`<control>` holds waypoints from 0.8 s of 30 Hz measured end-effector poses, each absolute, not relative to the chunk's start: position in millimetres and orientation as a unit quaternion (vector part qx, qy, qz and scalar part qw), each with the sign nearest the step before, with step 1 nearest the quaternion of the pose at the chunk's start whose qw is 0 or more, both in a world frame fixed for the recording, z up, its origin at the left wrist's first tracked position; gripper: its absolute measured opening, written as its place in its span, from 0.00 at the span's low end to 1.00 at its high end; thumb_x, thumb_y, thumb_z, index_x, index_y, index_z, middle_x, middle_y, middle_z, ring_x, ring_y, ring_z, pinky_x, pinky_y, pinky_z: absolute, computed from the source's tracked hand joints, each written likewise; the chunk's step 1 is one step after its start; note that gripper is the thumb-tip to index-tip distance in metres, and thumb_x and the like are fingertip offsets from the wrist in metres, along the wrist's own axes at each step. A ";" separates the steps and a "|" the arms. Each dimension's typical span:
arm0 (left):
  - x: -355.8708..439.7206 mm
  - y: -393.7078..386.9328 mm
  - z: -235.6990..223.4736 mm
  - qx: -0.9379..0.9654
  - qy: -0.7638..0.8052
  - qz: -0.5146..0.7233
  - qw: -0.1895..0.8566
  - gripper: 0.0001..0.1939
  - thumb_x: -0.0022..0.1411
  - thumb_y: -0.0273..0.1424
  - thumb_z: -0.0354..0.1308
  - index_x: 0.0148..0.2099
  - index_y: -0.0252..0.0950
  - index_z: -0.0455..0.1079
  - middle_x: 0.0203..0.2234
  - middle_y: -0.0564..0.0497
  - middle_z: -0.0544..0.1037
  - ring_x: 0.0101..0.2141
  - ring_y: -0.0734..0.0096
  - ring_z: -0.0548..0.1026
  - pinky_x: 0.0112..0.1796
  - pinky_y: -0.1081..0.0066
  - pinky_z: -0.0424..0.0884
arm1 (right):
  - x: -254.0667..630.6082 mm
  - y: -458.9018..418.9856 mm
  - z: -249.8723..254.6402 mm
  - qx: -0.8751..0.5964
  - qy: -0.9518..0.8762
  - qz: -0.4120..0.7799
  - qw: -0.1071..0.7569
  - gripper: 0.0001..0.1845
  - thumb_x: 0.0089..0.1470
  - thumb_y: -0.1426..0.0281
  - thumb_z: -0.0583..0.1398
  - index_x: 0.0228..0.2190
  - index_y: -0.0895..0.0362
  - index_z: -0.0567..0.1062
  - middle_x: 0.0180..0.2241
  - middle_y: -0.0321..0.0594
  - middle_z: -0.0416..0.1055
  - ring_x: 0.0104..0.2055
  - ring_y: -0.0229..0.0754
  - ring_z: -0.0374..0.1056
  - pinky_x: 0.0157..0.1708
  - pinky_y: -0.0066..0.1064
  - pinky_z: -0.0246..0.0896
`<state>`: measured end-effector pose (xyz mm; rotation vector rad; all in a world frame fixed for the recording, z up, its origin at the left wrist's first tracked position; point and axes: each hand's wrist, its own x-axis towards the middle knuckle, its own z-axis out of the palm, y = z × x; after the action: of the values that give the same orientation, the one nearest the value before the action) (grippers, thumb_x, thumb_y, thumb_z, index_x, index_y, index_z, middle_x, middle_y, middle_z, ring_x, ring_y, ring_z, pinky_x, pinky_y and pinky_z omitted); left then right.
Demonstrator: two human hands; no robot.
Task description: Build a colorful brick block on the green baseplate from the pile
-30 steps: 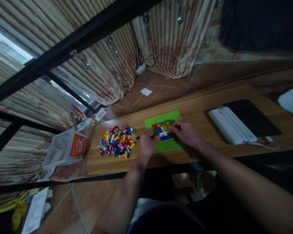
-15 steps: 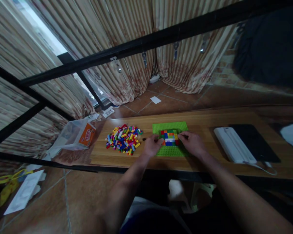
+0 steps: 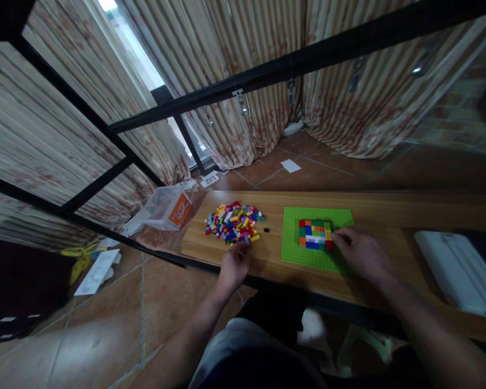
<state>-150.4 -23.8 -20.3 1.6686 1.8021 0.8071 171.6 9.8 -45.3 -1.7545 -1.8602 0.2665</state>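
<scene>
My left hand is at the near edge of a heap of loose toy bricks. Its fingers are loosely curled, thumb and forefinger a little apart, and I see nothing between them. On a green studded baseplate lies a roughly rectangular patch of multicoloured bricks, with red, blue, white, orange, green and yellow pieces. My right hand touches the right side of this patch, thumb and forefinger pinched at its edge. A small black brick lies alone between the heap and the baseplate.
The wooden table carries a white device on the right, beside a dark flat panel. Off its left end stands a clear plastic box with an orange label. A black metal bar crosses above the far side. Curtains hang behind.
My left hand has left the brick patch and moved left to the heap's near edge. My right hand has stayed at the patch's right side. The view has turned left.
</scene>
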 end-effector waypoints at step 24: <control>-123.4 10.8 -45.9 0.675 0.607 0.345 0.239 0.19 0.56 0.21 0.54 0.51 0.36 0.68 0.46 0.44 0.74 0.46 0.64 0.73 0.49 0.65 0.69 | 183.0 12.5 -63.0 -0.636 -0.715 0.111 0.267 0.19 0.55 0.54 0.51 0.30 0.51 0.75 0.32 0.43 0.78 0.29 0.49 0.74 0.30 0.39 0.67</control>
<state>-123.4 10.8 -45.9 1.8484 1.6609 0.9457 183.0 12.5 -63.0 -1.7168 -1.9303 0.2992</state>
